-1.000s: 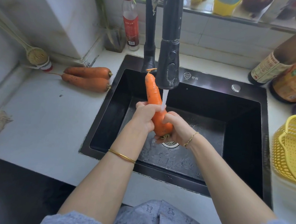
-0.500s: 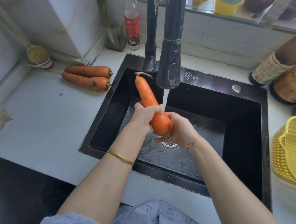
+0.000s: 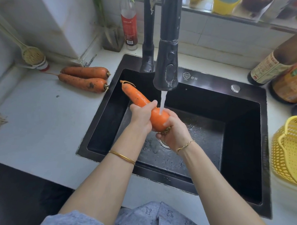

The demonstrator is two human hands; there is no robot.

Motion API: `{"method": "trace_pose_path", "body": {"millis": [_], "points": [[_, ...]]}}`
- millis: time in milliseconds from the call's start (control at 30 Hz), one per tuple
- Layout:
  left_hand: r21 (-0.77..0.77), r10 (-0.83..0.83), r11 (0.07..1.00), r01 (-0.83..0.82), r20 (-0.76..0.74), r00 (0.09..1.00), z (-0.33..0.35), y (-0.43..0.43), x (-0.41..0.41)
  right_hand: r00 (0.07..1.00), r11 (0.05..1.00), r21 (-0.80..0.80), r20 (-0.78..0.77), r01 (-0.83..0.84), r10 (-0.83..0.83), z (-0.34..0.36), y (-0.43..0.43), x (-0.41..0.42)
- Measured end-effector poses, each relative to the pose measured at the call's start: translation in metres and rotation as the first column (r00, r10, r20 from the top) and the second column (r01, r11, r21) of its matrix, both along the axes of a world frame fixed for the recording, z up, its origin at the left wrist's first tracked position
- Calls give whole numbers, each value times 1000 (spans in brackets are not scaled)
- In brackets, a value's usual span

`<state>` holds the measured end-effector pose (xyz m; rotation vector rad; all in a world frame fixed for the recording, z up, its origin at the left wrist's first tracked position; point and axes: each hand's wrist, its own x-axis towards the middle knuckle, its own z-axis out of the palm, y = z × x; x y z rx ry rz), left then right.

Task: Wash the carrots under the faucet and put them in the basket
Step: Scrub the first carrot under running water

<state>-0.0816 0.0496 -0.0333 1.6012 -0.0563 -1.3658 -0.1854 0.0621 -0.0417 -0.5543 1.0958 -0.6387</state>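
A person stands at a black sink and holds one carrot over the basin with both hands, under the black faucet. The carrot lies slanted, its thin root tip up and to the left, toward the sink's left wall, and its thick leaf end lower and to the right. The left hand grips the carrot around its middle, fingers curled over it. The right hand grasps the thick end from the right and below, fingers wrapped round it, with the stub of the greens poking out beneath. A thin stream of water falls from the faucet head straight onto the thick part of the carrot, on the bare stretch between the two hands. The sink floor is wet around the drain, just under the hands. Two more carrots lie side by side on the white counter left of the sink, touching each other, both smeared with dark soil, their leaf ends toward the sink's rim. The yellow basket sits to the right of the sink, well apart from the hands and partly out of view. A gold bangle circles the left wrist and a thin gold chain the right.
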Motion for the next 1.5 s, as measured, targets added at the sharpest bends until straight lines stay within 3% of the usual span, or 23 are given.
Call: {"method": "trace_pose_path", "body": {"millis": [133,533,667,867,1033,1267,1367,1500], "points": [[-24,3,1000,-3,-11,1000,2,0,2,997,994,78,4,75,-75,-1,-5,6],[-28,35,999,-37,-72,997,0,-1,11,996,1000,-4,92,2,-2,-9,-4,3],[-35,42,998,-47,-126,991,-1,0,13,986,998,12,157,57,-58,-14,-4,5],[-17,43,999,-46,-138,989,-3,1,15,986,997,-74,160,-27,39,-15,0,1],[-40,36,998,-42,-139,990,-1,0,14,982,996,-83,190,24,-8,-13,-1,4],[-47,20,999,-27,-146,989,-5,3,15,996,981,-187,67,-52,66,-16,0,-1],[-116,-63,992,45,-160,985,-4,8,11,981,935,-309,-137,-174,137,-10,0,-7],[-292,-210,947,137,-234,949,-9,18,8,946,913,-372,-322,-167,42,2,-5,-8]]}}
